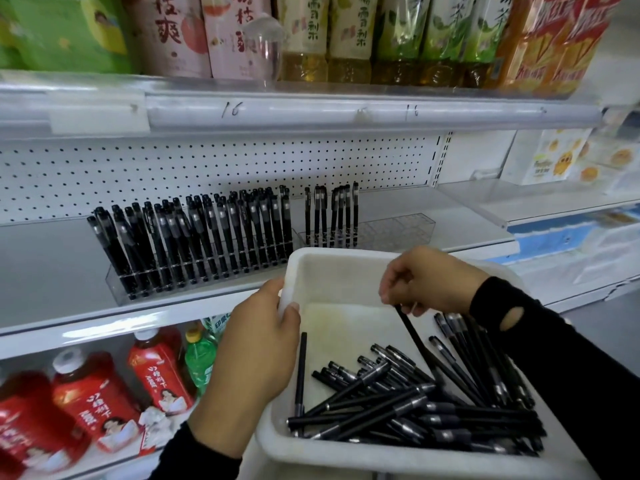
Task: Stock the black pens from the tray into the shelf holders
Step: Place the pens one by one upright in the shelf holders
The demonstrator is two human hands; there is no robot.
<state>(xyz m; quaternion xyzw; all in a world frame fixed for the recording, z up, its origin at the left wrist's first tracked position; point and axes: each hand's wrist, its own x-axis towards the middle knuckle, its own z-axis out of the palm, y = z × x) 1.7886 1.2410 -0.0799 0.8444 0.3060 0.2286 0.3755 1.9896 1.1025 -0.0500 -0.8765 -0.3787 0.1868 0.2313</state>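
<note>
Right hand [429, 282]: pinches pen [415, 341] by upper end; it slants 11 to 5 o'clock.
Left hand [256, 348]: grips tray [332, 258] rim at 9 o'clock.

A left hand [256, 358] grips the left rim of a white tray [346, 252]. The right hand [426, 282] pinches one black pen [415, 341] by its end, slanting up from the pile [433, 410] in the tray's near right corner. On the shelf [52, 265] behind, the left holder [116, 289] is packed with upright pens [207, 230]; the right holder [405, 230] has a few at its left end.
</note>
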